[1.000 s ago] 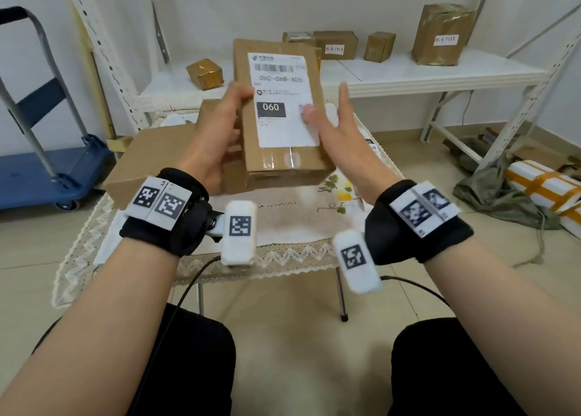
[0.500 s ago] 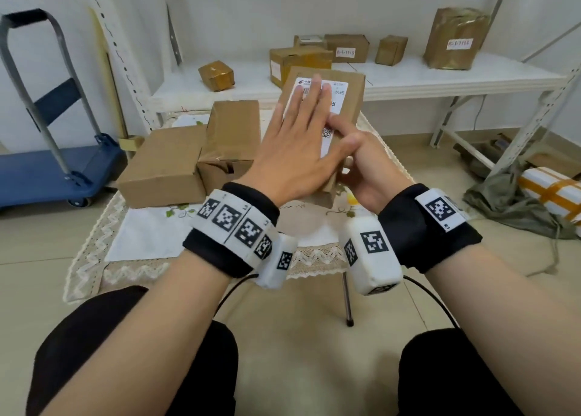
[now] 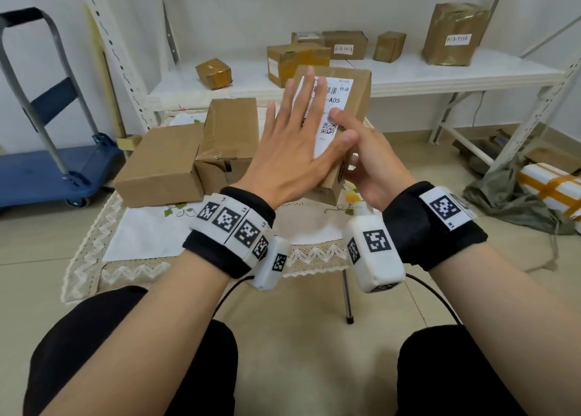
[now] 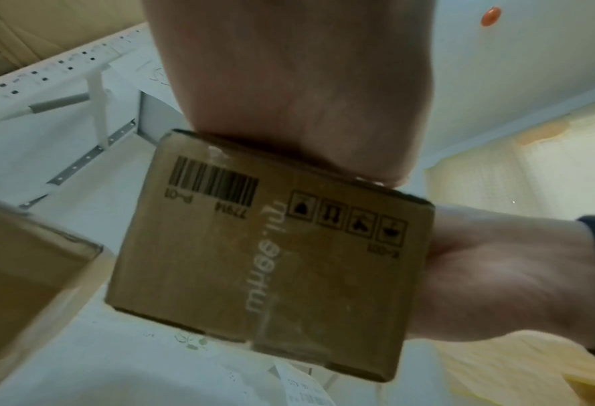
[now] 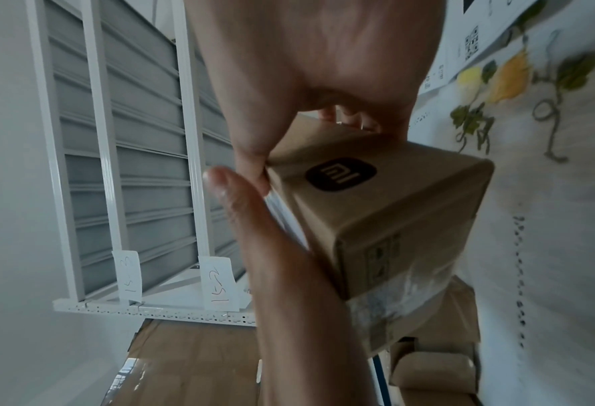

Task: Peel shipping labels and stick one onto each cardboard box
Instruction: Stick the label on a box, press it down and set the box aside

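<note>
In the head view I hold a small cardboard box (image 3: 356, 101) up over the table, its white shipping label (image 3: 338, 104) facing me. My left hand (image 3: 292, 145) lies flat on the label with straight, spread fingers. My right hand (image 3: 364, 160) grips the box from its right side, thumb on the label's lower edge. The left wrist view shows the box's end face (image 4: 271, 269) with a barcode, my left palm (image 4: 289, 82) against its top edge and my right hand (image 4: 497, 274) behind it. The right wrist view shows my right hand (image 5: 323, 55) on the box (image 5: 393, 208).
Two plain cardboard boxes (image 3: 160, 164) (image 3: 231, 135) lie on the small table's lace cloth (image 3: 151, 242) to the left. Behind stands a white shelf (image 3: 440, 76) with several boxes. A blue trolley (image 3: 47, 176) is at the left; a wrapped parcel (image 3: 553, 189) lies on the floor at the right.
One second ago my left hand held the box while the right touched its label. Now the right hand holds it and the left palm presses flat on the label.
</note>
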Available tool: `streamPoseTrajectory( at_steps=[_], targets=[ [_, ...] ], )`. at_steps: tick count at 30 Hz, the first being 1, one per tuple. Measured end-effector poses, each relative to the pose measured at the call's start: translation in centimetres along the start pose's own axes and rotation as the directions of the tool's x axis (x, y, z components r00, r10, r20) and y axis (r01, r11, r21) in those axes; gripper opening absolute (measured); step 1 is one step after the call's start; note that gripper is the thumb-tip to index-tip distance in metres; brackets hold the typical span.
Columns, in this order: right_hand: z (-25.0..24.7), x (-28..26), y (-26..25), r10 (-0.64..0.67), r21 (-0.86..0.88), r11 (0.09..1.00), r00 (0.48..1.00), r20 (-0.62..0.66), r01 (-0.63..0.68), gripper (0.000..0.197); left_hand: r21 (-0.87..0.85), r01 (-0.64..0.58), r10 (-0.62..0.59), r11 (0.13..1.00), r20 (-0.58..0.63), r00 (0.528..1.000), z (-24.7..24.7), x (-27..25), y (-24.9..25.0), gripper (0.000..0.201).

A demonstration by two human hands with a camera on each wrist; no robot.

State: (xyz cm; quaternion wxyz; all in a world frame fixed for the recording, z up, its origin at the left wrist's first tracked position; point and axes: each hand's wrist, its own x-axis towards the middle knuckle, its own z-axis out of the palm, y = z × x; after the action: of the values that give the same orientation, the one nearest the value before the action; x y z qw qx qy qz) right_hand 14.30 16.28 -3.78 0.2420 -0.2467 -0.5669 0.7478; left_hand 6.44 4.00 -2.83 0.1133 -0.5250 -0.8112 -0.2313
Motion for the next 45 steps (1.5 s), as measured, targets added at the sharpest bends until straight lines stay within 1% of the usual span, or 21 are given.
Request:
streamPoseTrajectory(
  at_steps=[2, 4, 7, 9, 12, 14, 16, 19, 20, 23, 27, 30, 33, 36, 38, 40, 41, 42, 43, 44, 45],
  targets=[
    [-0.1, 0.1, 0.0, -0.007, -0.008, 1.000, 1.000, -0.005, 0.007, 0.083, 0.005, 0.019, -0.019, 1.000, 0.013, 1.000, 0.1, 0.1, -0.2, 0.085],
    [-0.4, 0.1, 0.1, -0.015, -0.022, 1.000, 1.000, -0.015, 0.015, 0.082, -0.017, 0.070, -0.069, 0.997, 0.044, 0.997, 0.0, 0.1, -1.2, 0.083],
    [-0.9, 0.0, -0.1, -0.009, -0.063, 0.998, 1.000, -0.013, 0.008, 0.076, -0.020, 0.178, -0.174, 0.984, 0.128, 0.976, -0.9, 0.2, -2.8, 0.086],
    [-1.2, -0.1, -0.4, 0.014, -0.129, 0.992, 1.000, 0.002, -0.014, 0.074, -0.022, 0.207, -0.200, 0.978, 0.180, 0.963, -1.9, 0.2, -3.3, 0.087],
    [-1.2, -0.6, -0.4, 0.045, -0.222, 0.975, 0.998, 0.053, -0.032, 0.072, -0.033, 0.119, -0.109, 0.992, 0.205, 0.973, -2.6, 0.0, -2.5, 0.084],
    [-1.0, -0.8, -0.2, 0.047, -0.242, 0.970, 0.996, 0.069, -0.029, 0.070, -0.021, 0.052, -0.046, 0.998, 0.217, 0.975, -2.1, -0.2, -1.8, 0.084],
    [-0.7, -1.0, -0.1, 0.042, -0.244, 0.970, 0.995, 0.091, -0.019, 0.064, 0.002, 0.034, -0.034, 0.999, 0.211, 0.977, -1.4, -0.3, -1.7, 0.085],
    [-0.6, -1.0, 0.1, 0.044, -0.265, 0.964, 0.994, 0.104, -0.015, 0.082, 0.006, 0.061, -0.061, 0.998, 0.155, 0.986, -1.0, 0.1, -2.3, 0.084],
    [-0.6, -1.0, 0.1, 0.045, -0.269, 0.963, 0.993, 0.113, -0.013, 0.084, 0.002, 0.072, -0.071, 0.997, 0.133, 0.989, -1.1, 0.3, -2.5, 0.084],
    [-0.7, -1.2, 0.1, 0.049, -0.280, 0.960, 0.990, 0.131, -0.010, 0.082, -0.024, 0.102, -0.100, 0.994, 0.090, 0.991, -1.6, 1.1, -2.9, 0.081],
    [-1.2, -1.1, -0.4, 0.049, -0.274, 0.962, 0.992, 0.120, -0.015, 0.080, -0.030, 0.143, -0.141, 0.989, 0.072, 0.987, -2.0, 1.5, -3.3, 0.081],
    [-1.6, -0.9, -0.5, 0.045, -0.275, 0.961, 0.995, 0.091, -0.018, 0.080, -0.036, 0.080, -0.077, 0.996, 0.073, 0.994, -1.7, 0.7, -2.5, 0.082],
    [-1.3, -1.1, -0.3, 0.048, -0.287, 0.958, 0.992, 0.120, -0.012, 0.078, -0.035, 0.037, -0.034, 0.999, 0.079, 0.996, -1.3, 0.4, -2.2, 0.082],
    [-1.3, -1.4, -0.2, 0.047, -0.278, 0.960, 0.990, 0.132, -0.008, 0.069, -0.035, 0.105, -0.102, 0.994, 0.097, 0.990, -1.4, 1.0, -2.9, 0.083],
    [-1.6, -1.6, -0.2, 0.043, -0.273, 0.962, 0.990, 0.136, -0.004, 0.071, -0.037, 0.147, -0.143, 0.988, 0.100, 0.985, -1.7, 1.5, -3.3, 0.085],
    [-2.0, -1.7, -0.5, 0.034, -0.275, 0.961, 0.989, 0.147, 0.008, 0.071, -0.103, 0.194, -0.185, 0.975, 0.090, 0.979, -2.1, 1.6, -3.6, 0.090],
    [-2.1, -1.9, -0.7, 0.029, -0.268, 0.963, 0.988, 0.151, 0.013, 0.068, -0.186, 0.235, -0.222, 0.954, 0.087, 0.971, -2.4, 1.6, -3.5, 0.095],
    [-2.2, -2.1, -1.0, 0.027, -0.255, 0.967, 0.987, 0.159, 0.015, 0.063, -0.310, 0.291, -0.279, 0.905, 0.084, 0.957, -2.6, 1.5, -3.3, 0.100],
    [-2.3, -2.3, -1.2, 0.029, -0.245, 0.969, 0.985, 0.173, 0.014, 0.057, -0.455, 0.351, -0.351, 0.819, 0.087, 0.932, -2.9, 1.5, -3.2, 0.104],
    [-2.3, -2.6, -1.5, 0.036, -0.240, 0.971, 0.981, 0.192, 0.011, 0.051, -0.594, 0.395, -0.420, 0.701, 0.104, 0.901, -2.9, 1.5, -3.3, 0.106],
    [-2.2, -2.9, -1.7, 0.047, -0.241, 0.971, 0.976, 0.212, 0.006, 0.046, -0.690, 0.429, -0.471, 0.583, 0.143, 0.870, -3.0, 1.4, -3.4, 0.104]
  ],
)
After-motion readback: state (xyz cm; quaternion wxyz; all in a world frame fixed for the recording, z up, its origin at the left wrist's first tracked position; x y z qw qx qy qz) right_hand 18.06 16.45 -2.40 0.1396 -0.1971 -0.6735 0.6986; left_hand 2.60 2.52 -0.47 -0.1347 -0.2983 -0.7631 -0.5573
